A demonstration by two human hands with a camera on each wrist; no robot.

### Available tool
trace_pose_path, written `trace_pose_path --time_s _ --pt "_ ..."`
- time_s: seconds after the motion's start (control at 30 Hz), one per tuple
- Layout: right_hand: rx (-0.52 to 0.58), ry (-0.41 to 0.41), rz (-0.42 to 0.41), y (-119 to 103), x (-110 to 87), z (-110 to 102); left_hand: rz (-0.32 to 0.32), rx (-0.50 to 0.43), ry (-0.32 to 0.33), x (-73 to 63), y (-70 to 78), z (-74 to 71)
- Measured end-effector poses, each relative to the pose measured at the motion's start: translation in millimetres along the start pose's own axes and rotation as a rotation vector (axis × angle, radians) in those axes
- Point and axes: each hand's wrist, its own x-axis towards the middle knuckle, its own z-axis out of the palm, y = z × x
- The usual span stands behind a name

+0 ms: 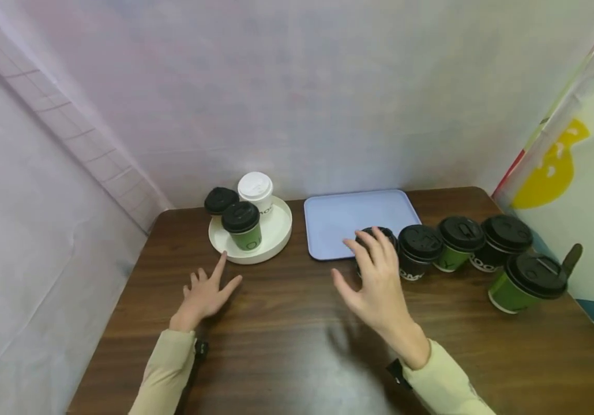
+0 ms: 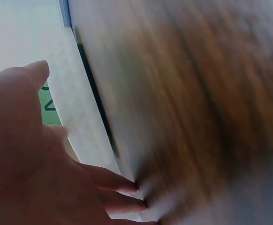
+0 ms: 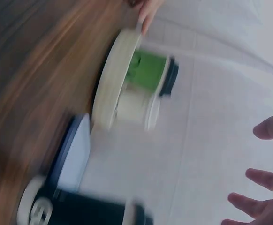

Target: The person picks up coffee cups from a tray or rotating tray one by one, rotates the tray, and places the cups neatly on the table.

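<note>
My left hand (image 1: 205,297) is low over the table with its fingers spread, the index fingertip right by the near rim of the round white tray (image 1: 276,245). On that tray stand a green cup with a black lid (image 1: 247,237), a white cup with a white lid (image 1: 256,193) and another black-lidded cup (image 1: 221,202). Raised above the table, my right hand (image 1: 377,288) holds nothing, its fingers apart and slightly bent. In the head view it partly hides a black cup (image 1: 387,235), whose dark side (image 3: 85,208) shows in the right wrist view.
A pale blue rectangular tray (image 1: 335,222) lies at the back middle. To the right stand several lidded cups: a black one (image 1: 418,251), a green one (image 1: 458,242), a larger black one (image 1: 504,239) and a green one (image 1: 525,282) with a dark upright tab. White cloth (image 1: 297,104) hangs behind.
</note>
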Motion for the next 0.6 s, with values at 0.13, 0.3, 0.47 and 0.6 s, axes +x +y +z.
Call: trace_pose_path --time_s 0.13,0.3,0.47,0.6 --pt "0.048 -0.133 0.021 -20 15.3 35 -0.002 -0.002 -0.007 -2.8 3.3 0.2" --pt "0.135 -0.310 0.105 -36 38.6 84 -0.006 0.047 0.004 -2.6 2.1 0.9" --pt "0.173 -0.395 0.192 -42 61.2 134 0.005 0.064 0.034 -3.6 1.6 2.5" --pt "0.167 -0.443 0.259 -46 75.7 164 0.005 0.064 0.045 -4.2 1.6 3.5"
